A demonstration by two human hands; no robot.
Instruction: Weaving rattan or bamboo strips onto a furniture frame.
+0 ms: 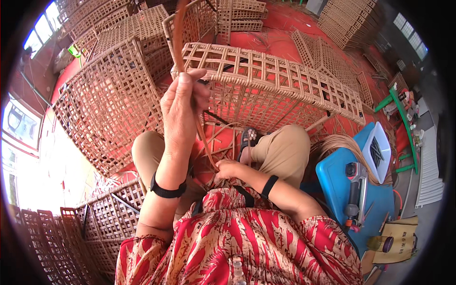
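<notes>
A flat brown weaving strip rises past the top edge of the view and runs down between my two hands. My left hand is raised in front of me, its thumb and fingers closed on the strip. Lower down, close to my lap, my right hand is closed on the same strip; its fingertips are partly hidden. Just beyond my hands stands a woven wicker frame with an open lattice and a wrapped edge. My left hand overlaps its left end; whether they touch I cannot tell.
A blue stool at my right bears a staple gun, a bundle of strips and a white bin holding dark pieces. Large woven panels stand at left. Strip scraps lie on the red floor. A green metal frame stands far right.
</notes>
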